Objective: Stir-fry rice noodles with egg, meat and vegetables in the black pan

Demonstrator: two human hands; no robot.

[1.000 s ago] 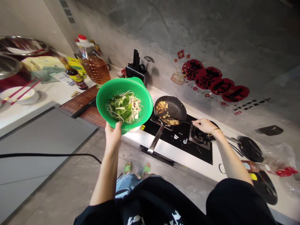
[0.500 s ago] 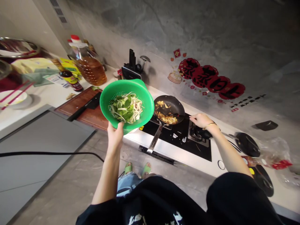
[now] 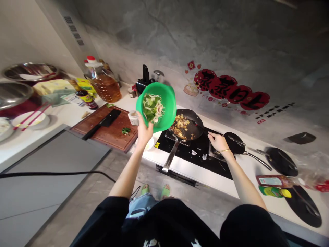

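Note:
My left hand (image 3: 145,132) grips the rim of a green colander (image 3: 169,106), thumb on the inside. The colander is tilted, and its sliced mushrooms and green leaves (image 3: 153,108) lie toward the left side. It hangs just left of a dark frying pan (image 3: 196,132) on the hob. Scrambled egg (image 3: 180,125) lies mostly in the left half of that pan. My right hand (image 3: 217,142) is closed on the dark handle of a spatula (image 3: 199,126), whose far end is in the pan among the egg.
A wooden cutting board (image 3: 115,133) with a cleaver (image 3: 109,118) lies left of the hob (image 3: 187,151). Behind it stand an oil jug (image 3: 105,84) and a sauce bottle (image 3: 84,97). A second small pan (image 3: 233,144) sits at the hob's right. Bottles (image 3: 273,180) and lids lie farther right.
The colander has moved right toward the frying pan and tipped over more. The egg has shifted to the pan's left side with the spatula. The view has shifted slightly.

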